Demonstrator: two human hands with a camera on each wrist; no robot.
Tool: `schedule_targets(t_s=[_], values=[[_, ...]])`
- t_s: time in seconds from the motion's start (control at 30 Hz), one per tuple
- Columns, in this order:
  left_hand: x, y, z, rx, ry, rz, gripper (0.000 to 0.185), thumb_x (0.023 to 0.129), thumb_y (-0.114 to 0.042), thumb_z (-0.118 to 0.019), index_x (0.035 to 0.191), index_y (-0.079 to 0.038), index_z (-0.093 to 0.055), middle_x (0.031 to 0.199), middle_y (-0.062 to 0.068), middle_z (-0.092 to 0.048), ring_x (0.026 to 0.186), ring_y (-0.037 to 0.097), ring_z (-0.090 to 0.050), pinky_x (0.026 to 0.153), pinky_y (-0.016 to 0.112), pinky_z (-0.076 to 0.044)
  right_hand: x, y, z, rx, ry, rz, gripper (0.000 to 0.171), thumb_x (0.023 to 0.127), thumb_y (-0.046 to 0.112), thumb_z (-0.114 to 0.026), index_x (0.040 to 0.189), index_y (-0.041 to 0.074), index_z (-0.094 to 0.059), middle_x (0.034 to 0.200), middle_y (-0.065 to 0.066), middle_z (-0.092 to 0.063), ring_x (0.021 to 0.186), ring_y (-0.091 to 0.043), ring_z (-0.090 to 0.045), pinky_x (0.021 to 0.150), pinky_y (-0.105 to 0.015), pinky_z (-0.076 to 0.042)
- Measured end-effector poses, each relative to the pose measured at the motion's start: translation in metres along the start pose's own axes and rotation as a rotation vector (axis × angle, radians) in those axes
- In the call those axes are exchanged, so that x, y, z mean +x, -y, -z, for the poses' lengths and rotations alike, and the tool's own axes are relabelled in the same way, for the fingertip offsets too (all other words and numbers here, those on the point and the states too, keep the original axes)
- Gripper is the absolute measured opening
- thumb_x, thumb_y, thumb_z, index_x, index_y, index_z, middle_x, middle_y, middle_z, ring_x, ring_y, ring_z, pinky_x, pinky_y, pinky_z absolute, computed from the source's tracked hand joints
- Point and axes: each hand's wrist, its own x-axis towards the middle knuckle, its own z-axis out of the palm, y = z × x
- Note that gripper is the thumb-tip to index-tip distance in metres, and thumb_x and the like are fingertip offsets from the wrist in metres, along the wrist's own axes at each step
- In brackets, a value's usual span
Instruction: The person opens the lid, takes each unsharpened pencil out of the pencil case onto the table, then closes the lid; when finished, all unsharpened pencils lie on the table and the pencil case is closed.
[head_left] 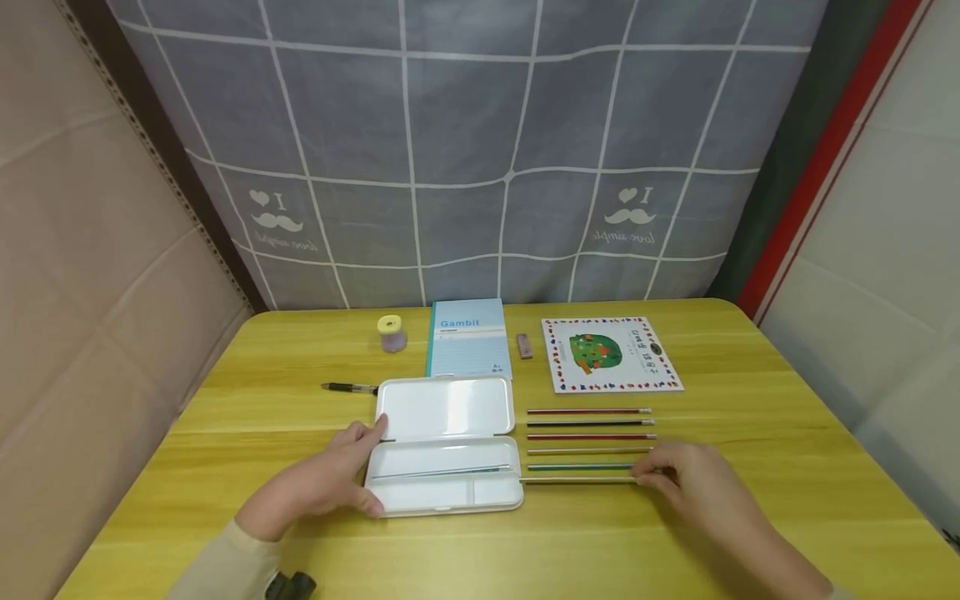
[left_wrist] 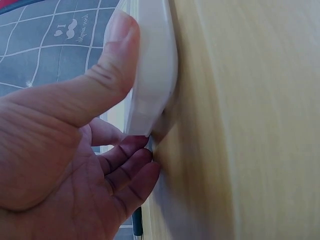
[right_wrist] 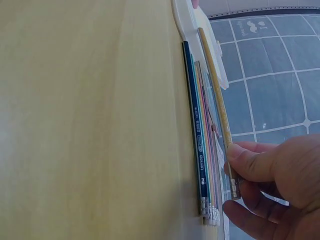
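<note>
A white pencil case [head_left: 420, 500] lies with its lid [head_left: 446, 408] folded back. My left hand [head_left: 330, 475] grips its left end, thumb [left_wrist: 117, 60] on the side wall and the other fingers around the far side. Inside the case rests a slim pencil [head_left: 442, 472]. My right hand [head_left: 701, 483] pinches a gold pencil [right_wrist: 216, 82] near its eraser end, between thumb and fingers. The pencil's other end reaches the case's right edge in the head view. Several more pencils [head_left: 588, 437] lie in parallel right of the case, among them a dark blue one [right_wrist: 195, 115].
Left of the lid lies a black pen [head_left: 348, 387]. Behind the case are a blue notebook [head_left: 468, 337], a small yellow-topped purple item [head_left: 392, 333] and a small mauve block [head_left: 524, 346]. A picture book [head_left: 615, 354] lies at the back right. Cloth hangs behind the wooden table [head_left: 465, 558].
</note>
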Motion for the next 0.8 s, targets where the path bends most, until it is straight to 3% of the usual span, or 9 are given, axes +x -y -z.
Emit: schedule_targets(t_s=[0.5, 0.8], values=[[0.001, -0.002, 0.001, 0.013, -0.002, 0.014, 0.130, 0.066, -0.033, -0.094, 0.163, 0.006, -0.018, 0.129, 0.016, -0.044, 0.121, 0.034, -0.039, 0.110, 0.058, -0.037, -0.010, -0.005, -0.003, -0.036, 0.018, -0.055, 0.013, 0.083, 0.019, -0.087, 0.082, 0.030, -0.081, 0.090, 0.014, -0.074, 0.086, -0.013, -0.070, 0.078, -0.040, -0.058], [0.002, -0.001, 0.001, 0.003, 0.006, 0.023, 0.130, 0.066, -0.033, -0.093, 0.164, 0.005, -0.017, 0.127, 0.014, -0.043, 0.120, 0.033, -0.038, 0.108, 0.056, -0.037, -0.013, -0.008, -0.009, -0.121, -0.033, 0.003, 0.019, 0.079, 0.020, -0.090, 0.079, 0.036, -0.079, 0.085, 0.020, -0.072, 0.080, -0.009, -0.062, 0.073, -0.037, -0.055]])
